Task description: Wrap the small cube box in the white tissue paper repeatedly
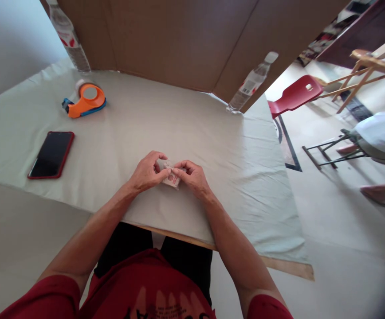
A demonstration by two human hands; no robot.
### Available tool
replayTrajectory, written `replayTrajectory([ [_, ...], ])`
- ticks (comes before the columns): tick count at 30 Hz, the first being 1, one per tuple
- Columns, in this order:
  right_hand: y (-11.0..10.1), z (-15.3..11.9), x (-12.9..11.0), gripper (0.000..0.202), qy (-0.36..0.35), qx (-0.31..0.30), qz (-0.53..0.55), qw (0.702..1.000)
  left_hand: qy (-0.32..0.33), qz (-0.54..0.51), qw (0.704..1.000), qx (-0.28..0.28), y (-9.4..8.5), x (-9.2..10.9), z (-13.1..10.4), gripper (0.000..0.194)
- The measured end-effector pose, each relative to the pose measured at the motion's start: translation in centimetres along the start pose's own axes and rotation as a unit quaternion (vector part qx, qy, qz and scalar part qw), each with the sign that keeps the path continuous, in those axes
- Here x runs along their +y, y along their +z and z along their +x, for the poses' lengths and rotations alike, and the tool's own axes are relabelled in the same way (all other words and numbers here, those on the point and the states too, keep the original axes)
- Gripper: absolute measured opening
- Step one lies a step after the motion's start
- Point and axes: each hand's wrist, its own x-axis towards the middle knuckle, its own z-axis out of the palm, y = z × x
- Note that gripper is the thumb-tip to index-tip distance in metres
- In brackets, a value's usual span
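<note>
A small whitish packet with reddish print (pixel 171 179) is between my two hands, just above or on the cloth-covered table (pixel 186 128) near its front edge. My left hand (pixel 151 170) grips the packet's left side, thumb and fingers curved round it. From the right, my right hand (pixel 191 175) pinches the packet's upper part, its thumb close to the left thumb. The fingers hide part of the packet, so its exact shape cannot be made out.
An orange tape dispenser (pixel 88 99) and a red-edged phone (pixel 52 155) lie on the left. Two plastic bottles (pixel 69 40) (pixel 252 84) stand against a cardboard panel (pixel 159 40) at the back. Beyond the table's right side are a red chair (pixel 295 95) and a seated person (pixel 383 137).
</note>
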Motion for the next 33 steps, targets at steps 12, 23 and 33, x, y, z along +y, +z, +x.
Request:
replayTrajectory([
  [12, 0.31, -0.21, 0.01, 0.03, -0.034, 0.017, -0.066, 0.997, 0.034, -0.009, 0.999, -0.023, -0.01, 0.2, 0.03, 0.028],
  [23, 0.34, -0.64, 0.16, 0.032, -0.071, 0.028, -0.124, 0.989, 0.029, -0.007, 0.998, -0.059, -0.14, 0.25, 0.17, 0.029],
  [33, 0.16, -0.87, -0.02, 0.031, -0.072, 0.026, -0.122, 0.99, 0.033, -0.003, 0.997, -0.065, -0.03, -0.22, 0.17, 0.027],
])
